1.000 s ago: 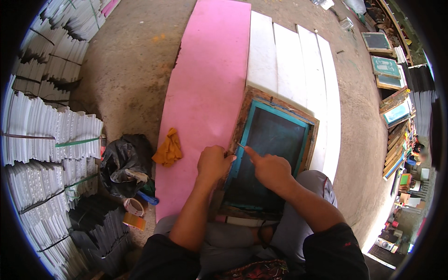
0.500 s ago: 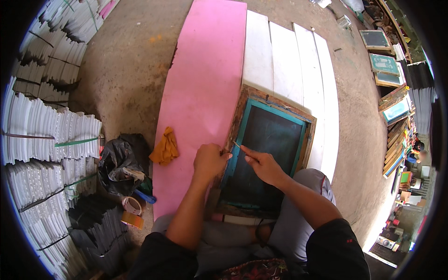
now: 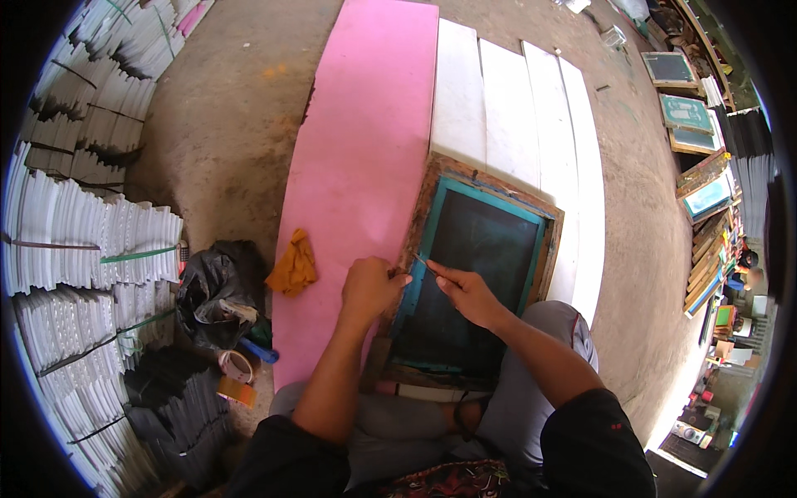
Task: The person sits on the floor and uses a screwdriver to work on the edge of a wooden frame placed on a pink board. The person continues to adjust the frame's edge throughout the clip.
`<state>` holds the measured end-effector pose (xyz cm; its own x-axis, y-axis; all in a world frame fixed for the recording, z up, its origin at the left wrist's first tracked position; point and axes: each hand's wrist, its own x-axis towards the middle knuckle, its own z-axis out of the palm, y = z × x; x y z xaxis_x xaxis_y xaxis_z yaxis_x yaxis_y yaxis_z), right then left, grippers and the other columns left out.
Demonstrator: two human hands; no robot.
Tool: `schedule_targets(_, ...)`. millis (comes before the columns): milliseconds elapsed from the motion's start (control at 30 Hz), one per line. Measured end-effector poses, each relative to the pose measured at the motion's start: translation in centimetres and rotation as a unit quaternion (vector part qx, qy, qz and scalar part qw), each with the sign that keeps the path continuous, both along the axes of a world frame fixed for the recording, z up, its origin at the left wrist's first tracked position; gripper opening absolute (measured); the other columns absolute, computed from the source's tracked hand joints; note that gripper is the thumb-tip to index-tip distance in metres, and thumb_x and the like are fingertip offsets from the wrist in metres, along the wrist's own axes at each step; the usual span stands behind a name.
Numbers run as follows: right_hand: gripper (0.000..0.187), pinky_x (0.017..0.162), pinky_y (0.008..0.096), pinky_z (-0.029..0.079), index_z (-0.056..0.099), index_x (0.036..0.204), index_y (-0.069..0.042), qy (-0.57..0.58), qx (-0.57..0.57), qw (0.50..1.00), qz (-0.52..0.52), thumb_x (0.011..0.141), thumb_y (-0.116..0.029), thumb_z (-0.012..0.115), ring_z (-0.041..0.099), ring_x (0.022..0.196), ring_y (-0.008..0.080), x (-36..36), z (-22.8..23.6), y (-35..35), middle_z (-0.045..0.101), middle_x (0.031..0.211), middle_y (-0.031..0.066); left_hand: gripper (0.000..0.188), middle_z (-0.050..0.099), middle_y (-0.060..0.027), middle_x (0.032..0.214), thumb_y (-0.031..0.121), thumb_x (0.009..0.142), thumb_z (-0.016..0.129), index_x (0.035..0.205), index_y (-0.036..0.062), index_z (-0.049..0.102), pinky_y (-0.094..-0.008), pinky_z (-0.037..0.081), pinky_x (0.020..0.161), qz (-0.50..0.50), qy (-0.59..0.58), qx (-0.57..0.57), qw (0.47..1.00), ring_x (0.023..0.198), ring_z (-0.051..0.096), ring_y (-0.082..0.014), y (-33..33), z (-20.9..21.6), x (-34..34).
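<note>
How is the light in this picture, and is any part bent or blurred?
Head view: soft, even daylight with no hard glare; the pink sheet and white boards bend toward the rim, a fisheye effect, and the corners are black. The middle is sharp: the left hand and right hand at the wooden frame show clearly; the far right edge is dim and small.

Black short sleeves, grey trousers, bare forearms and hands (image 3: 374,286).

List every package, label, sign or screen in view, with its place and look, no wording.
Printing screen: under both hands, wooden frame, teal border, dark mesh.
Spare screens: far right on the floor, wooden frames, teal panels.
White stacks: left, banded bundles.
Black bag: beside the pink sheet, crumpled.
</note>
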<state>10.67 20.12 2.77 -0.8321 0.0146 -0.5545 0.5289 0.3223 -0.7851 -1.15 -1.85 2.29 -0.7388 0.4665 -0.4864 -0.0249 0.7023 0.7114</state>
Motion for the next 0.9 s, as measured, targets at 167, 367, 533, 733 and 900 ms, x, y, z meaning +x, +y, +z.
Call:
schedule_targets(167,0.047,0.084,0.0365,0.058,0.055,0.159,-0.016,0.072,0.144,0.985,0.063,0.114,-0.033,0.057,0.068,0.075,0.0208,-0.3,1.1,-0.8,0.076,0.093,0.0046,0.039,0.068,-0.0267,0.075,0.032,0.080,0.088,0.084,-0.0055,0.076,-0.0497,0.052,0.068,0.028,0.052,0.015,0.998,0.073,0.072,-0.0429,0.0,-1.3,0.4)
schedule_targets(367,0.046,0.100,0.0398,0.054,0.057,0.157,-0.017,-0.004,0.076,0.996,-0.049,0.113,-0.030,0.055,0.074,0.114,0.0314,0.3,3.2,-3.5,0.076,0.124,0.0197,0.041,0.077,-0.0268,0.091,0.036,0.081,0.091,0.094,-0.0019,0.081,-0.0512,0.059,0.079,0.024,-0.013,-0.021,0.999,0.090,0.077,-0.0427,0.4,0.2,-0.3)
schedule_targets(533,0.047,0.100,0.0443,0.055,0.056,0.157,-0.016,0.122,0.200,0.972,-0.034,0.113,-0.032,0.055,0.073,0.116,0.0370,2.8,-0.6,-5.4,0.077,0.124,0.0185,0.048,0.077,-0.0259,0.091,0.045,0.081,0.088,0.094,-0.0013,0.082,-0.0506,0.059,0.080,0.036,0.019,0.006,0.999,0.091,0.077,-0.0424,-0.1,-2.3,0.3)
schedule_targets(733,0.046,0.099,0.0570,0.055,0.058,0.155,-0.023,0.066,0.302,0.951,-0.029,0.111,-0.033,0.054,0.069,0.115,0.0505,2.0,3.2,-8.4,0.075,0.122,0.0257,0.052,0.079,-0.0230,0.108,0.045,0.080,0.090,0.107,0.0013,0.081,-0.0492,0.060,0.087,0.009,-0.006,-0.079,0.997,0.103,0.077,-0.0394,-1.9,1.8,3.9)
schedule_targets(900,0.049,0.089,0.0634,0.057,0.051,0.159,-0.026,0.048,0.371,0.927,0.011,0.111,-0.032,0.050,0.072,0.102,0.0519,1.9,3.9,-9.4,0.075,0.108,0.0293,0.052,0.077,-0.0202,0.121,0.041,0.084,0.090,0.117,0.0036,0.076,-0.0510,0.060,0.091,-0.025,0.008,-0.133,0.991,0.113,0.075,-0.0396,-2.8,3.4,6.9)
